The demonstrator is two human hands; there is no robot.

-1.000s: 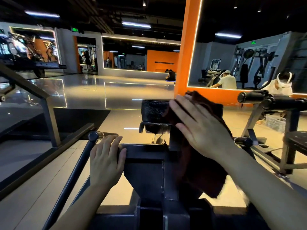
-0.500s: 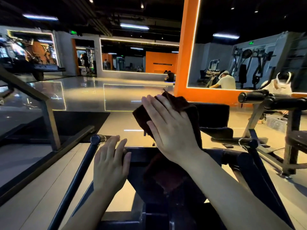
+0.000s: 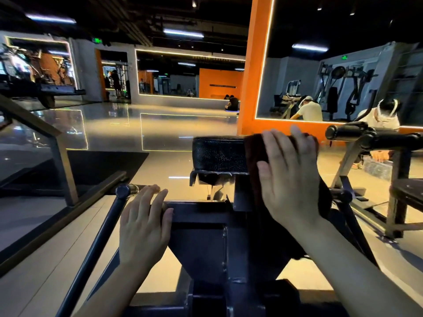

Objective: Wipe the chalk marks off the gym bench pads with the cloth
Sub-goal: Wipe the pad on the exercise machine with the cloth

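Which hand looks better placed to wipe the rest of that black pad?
The right hand: it already presses the cloth flat against the pad. The left hand rests on the frame, holding nothing.

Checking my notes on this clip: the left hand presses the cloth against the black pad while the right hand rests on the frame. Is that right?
Hands are swapped. The head view shows the right hand pressing the cloth against the black pad, while the left hand rests on the frame.

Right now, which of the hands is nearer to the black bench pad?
Right. The right hand presses the brown cloth against the black bench pad; the left hand rests lower down on the metal frame, apart from it.
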